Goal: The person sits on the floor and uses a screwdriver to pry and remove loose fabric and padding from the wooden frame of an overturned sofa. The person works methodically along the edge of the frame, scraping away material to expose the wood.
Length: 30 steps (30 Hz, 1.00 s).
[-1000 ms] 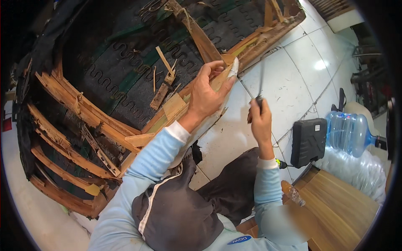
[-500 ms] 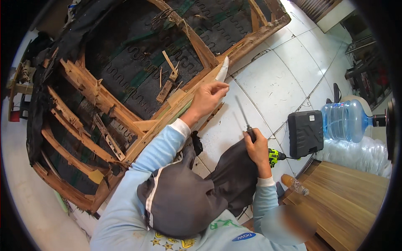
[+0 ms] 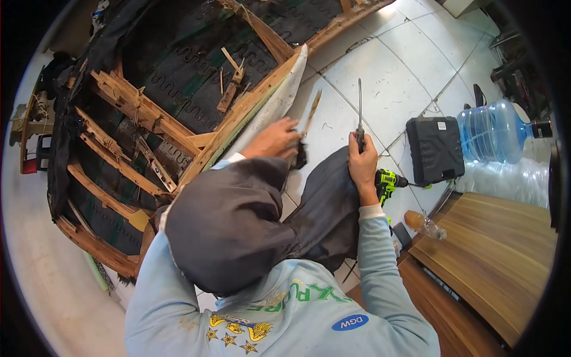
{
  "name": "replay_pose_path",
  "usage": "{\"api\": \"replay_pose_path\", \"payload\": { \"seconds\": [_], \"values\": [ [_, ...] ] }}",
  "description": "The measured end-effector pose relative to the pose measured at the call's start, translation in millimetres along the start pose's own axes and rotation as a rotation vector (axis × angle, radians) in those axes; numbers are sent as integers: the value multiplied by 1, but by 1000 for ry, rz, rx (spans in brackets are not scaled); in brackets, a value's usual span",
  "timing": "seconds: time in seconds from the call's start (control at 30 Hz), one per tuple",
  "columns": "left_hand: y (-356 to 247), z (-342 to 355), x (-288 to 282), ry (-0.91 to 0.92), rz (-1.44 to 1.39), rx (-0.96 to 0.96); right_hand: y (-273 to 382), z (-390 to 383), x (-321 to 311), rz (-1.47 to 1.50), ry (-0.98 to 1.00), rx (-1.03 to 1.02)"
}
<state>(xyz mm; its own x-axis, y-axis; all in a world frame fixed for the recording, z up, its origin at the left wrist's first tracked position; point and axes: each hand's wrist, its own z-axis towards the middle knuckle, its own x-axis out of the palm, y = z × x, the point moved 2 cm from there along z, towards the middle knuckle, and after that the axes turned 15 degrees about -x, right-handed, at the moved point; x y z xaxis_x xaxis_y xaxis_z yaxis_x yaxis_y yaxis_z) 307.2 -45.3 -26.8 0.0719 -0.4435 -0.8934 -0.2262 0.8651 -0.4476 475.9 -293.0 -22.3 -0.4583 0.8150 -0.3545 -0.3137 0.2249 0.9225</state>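
Note:
In my right hand (image 3: pixel 363 162) is a screwdriver (image 3: pixel 360 123), gripped by its dark handle with the long metal shaft pointing away from me. My left hand (image 3: pixel 275 141) is beside the wooden furniture frame (image 3: pixel 223 132), near a pale strip of fabric (image 3: pixel 281 98) along its edge. Motion blurs its fingers, so their hold cannot be made out. Just beyond it, a splintered strip of wood (image 3: pixel 312 110) lies over the tiles, and a dark object (image 3: pixel 300 156) sits close to the fingertips. Wavy springs and broken wood pieces (image 3: pixel 231 89) show inside the frame.
A green and black cordless drill (image 3: pixel 388 180) lies right of my right hand. Beyond it are a black tool case (image 3: pixel 434 150) and a large blue water bottle (image 3: pixel 495 131). A small plastic bottle (image 3: pixel 425 226) rests by the wooden cabinet (image 3: pixel 488 256) at right.
My left hand has come back from the frame's edge toward my knees, exposing more of the pale fabric. The screwdriver has swung from leaning left to nearly straight ahead. The view has shifted slightly.

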Motion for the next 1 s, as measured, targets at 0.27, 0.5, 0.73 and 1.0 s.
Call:
{"api": "replay_pose_path", "payload": {
  "seconds": [0.27, 0.5, 0.73, 1.0],
  "values": [
    [20, 32, -82, -398, -96, -299, 2, 12, -2, 190, -45, 96],
    [35, 66, -43, -271, 41, -493, -8, 5, -50, -476, -174, 41],
    [22, 58, 8, -380, -101, -411, -94, -20, -126, -936, 186, -79],
    [30, -28, 10, -357, -400, -243, -133, -19, -127, -1139, 522, -43]
  ]
}}
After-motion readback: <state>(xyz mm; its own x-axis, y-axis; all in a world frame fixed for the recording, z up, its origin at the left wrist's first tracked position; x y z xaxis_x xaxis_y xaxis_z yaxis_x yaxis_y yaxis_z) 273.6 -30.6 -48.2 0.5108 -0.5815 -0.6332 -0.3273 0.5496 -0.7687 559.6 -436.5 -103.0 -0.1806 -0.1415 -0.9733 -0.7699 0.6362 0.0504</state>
